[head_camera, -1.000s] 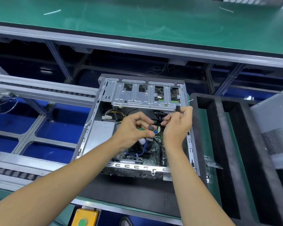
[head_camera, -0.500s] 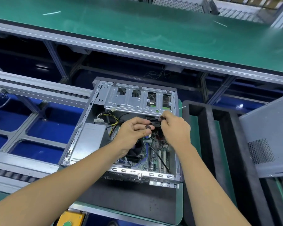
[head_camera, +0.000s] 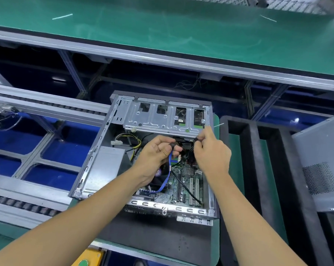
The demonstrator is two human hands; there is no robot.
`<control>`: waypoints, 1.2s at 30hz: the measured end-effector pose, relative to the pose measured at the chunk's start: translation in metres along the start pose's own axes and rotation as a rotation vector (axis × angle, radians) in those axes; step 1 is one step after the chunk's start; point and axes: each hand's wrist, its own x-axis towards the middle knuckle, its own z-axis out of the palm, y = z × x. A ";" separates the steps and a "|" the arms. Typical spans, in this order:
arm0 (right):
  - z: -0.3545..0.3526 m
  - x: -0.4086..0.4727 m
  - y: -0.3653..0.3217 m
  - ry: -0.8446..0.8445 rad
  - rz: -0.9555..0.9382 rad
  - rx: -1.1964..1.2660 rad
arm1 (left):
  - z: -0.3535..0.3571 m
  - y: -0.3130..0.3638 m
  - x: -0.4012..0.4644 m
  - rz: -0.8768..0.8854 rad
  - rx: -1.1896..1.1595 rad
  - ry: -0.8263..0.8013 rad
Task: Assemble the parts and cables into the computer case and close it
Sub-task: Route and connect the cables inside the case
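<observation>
Case lies open, motherboard and blue cable exposed.

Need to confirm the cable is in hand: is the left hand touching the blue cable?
Touching. The head view shows the left hand with fingers curled round the upper end of the blue cable, which hangs below it.

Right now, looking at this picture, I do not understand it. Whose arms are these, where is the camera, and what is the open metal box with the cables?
There is no machine here; the arms are a person's, and the camera sits on that person's head, looking down. The metal box is an open computer case lying on a dark mat. Inside, a green circuit board shows. The left hand takes a grip on a blue cable. The right hand pinches a small dark connector under the silver drive cage. A grey side panel stands at the right.
</observation>
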 end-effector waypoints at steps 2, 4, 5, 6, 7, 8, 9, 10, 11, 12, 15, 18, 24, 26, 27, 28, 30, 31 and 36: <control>-0.002 -0.004 0.000 0.093 0.027 0.023 | 0.002 -0.004 0.003 -0.012 0.044 0.024; -0.004 -0.006 0.001 0.161 0.060 0.071 | 0.007 -0.009 0.007 -0.033 0.085 0.045; -0.004 -0.006 0.001 0.170 0.081 0.086 | 0.010 -0.012 0.008 -0.045 0.091 0.057; -0.004 -0.006 0.001 0.169 0.100 0.085 | 0.014 -0.016 0.010 -0.062 0.088 0.075; -0.004 -0.005 0.000 0.170 0.110 0.074 | 0.018 -0.020 0.011 -0.084 0.083 0.101; -0.003 -0.005 0.000 0.179 0.110 0.059 | 0.023 -0.024 0.012 -0.107 0.080 0.131; -0.003 -0.004 0.000 0.193 0.098 0.045 | 0.026 -0.027 0.014 -0.127 0.084 0.165; -0.003 -0.003 0.000 0.198 0.078 0.028 | 0.030 -0.031 0.015 -0.138 0.096 0.202; -0.002 -0.003 0.001 0.190 0.059 0.007 | 0.033 -0.034 0.018 -0.139 0.108 0.246; -0.002 -0.001 0.002 0.176 0.044 -0.020 | 0.035 -0.037 0.021 -0.131 0.105 0.292; -0.001 0.001 0.003 0.153 0.041 -0.043 | 0.043 -0.041 0.027 -0.098 0.011 0.390; -0.002 0.000 0.003 0.175 0.043 -0.008 | 0.045 -0.044 0.033 -0.058 -0.006 0.453; -0.003 0.002 0.003 0.107 0.105 0.073 | 0.045 -0.051 0.034 -0.044 0.058 0.435; -0.003 0.002 0.004 0.090 0.092 0.070 | 0.051 -0.052 0.035 -0.041 0.026 0.444; -0.002 0.002 0.003 0.086 0.082 0.065 | 0.053 -0.053 0.036 -0.039 0.010 0.453; -0.002 0.002 0.003 0.084 0.078 0.063 | 0.054 -0.054 0.038 -0.038 -0.005 0.463; -0.002 0.002 0.003 0.092 0.070 0.064 | 0.055 -0.055 0.040 -0.035 -0.028 0.482; -0.002 0.002 0.003 0.101 0.059 0.064 | 0.055 -0.056 0.041 -0.037 -0.035 0.488; -0.001 0.002 0.002 0.112 0.014 0.047 | 0.055 -0.058 0.042 -0.073 -0.085 0.484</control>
